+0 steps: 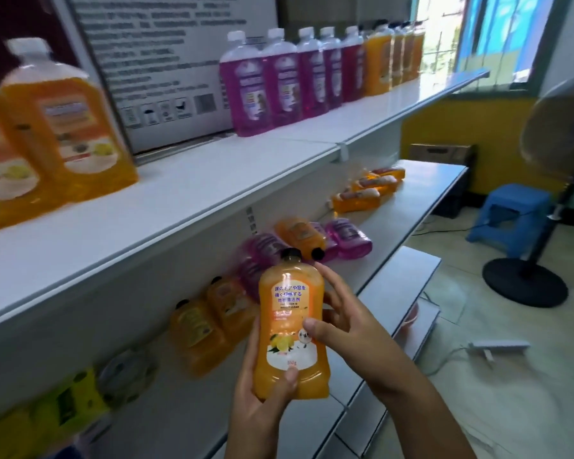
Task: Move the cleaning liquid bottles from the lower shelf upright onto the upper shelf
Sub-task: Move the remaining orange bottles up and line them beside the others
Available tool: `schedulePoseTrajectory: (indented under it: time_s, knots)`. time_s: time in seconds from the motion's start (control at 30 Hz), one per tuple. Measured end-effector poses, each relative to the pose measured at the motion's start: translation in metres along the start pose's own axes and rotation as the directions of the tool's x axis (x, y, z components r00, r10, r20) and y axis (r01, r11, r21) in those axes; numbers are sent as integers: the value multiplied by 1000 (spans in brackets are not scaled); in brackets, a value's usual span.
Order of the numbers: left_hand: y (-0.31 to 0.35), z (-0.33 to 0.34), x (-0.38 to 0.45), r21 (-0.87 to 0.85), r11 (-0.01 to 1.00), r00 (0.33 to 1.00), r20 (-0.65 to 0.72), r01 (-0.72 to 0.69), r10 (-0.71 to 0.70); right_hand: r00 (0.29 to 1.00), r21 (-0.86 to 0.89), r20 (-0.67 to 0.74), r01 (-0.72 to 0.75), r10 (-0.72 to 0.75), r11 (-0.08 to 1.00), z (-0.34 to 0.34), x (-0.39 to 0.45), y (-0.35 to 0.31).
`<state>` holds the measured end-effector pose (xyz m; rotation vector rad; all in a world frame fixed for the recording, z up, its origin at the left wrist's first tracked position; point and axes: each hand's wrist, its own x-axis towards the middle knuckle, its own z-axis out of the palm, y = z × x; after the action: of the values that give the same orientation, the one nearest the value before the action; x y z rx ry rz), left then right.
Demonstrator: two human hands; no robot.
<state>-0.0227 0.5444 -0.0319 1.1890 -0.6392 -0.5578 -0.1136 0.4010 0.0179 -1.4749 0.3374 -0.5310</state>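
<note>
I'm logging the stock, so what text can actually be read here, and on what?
"500g": near the bottom of the label of the orange bottle held in both hands.
Japanese lines and small English print above it: too blurred to quote.
White board behind the upper shelf: rows of print, unreadable.
Labels on the other bottles: blurred.

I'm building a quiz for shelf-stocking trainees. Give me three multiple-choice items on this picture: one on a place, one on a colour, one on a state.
1. Where do the purple bottles with white caps stand?
A. upper shelf
B. floor
C. blue stool

2. What colour is the held bottle's cap?
A. white
B. black
C. red

3. How is the held bottle gripped?
A. left hand only
B. right hand only
C. both hands

Key:
1 A: the purple bottles stand in a row on the upper shelf.
2 B: the held bottle has a black cap.
3 C: the left hand and right hand both hold it.
</note>
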Motion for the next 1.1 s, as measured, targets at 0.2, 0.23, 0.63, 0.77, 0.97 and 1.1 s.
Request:
schedulePoseTrajectory:
  time_s: [0.2,0.23,0.63,0.77,0.97,1.1]
  knots:
    - [-15,65,67,-19,1000,988,155,-19,22,993,-8,-118,31,-32,999,-69,32,-3]
    - [-19,78,78,-28,999,983,181,-24,28,990,-10,-136,37,-38,999,-83,37,-4]
    - [-68,212,167,-75,995,954,299,62,-37,945,-202,-323,-11,-57,979,-224,69,-14]
    - [-79,237,192,-39,996,938,339,85,-67,916,-142,-396,5,-62,990,-258,79,-16]
    - [-99,280,247,1,999,909,415,34,-31,876,-113,-478,6,-60,994,-306,110,-15]
    - [-113,319,298,-16,999,895,445,51,-39,836,-201,-539,-13,-99,980,-349,147,-23]
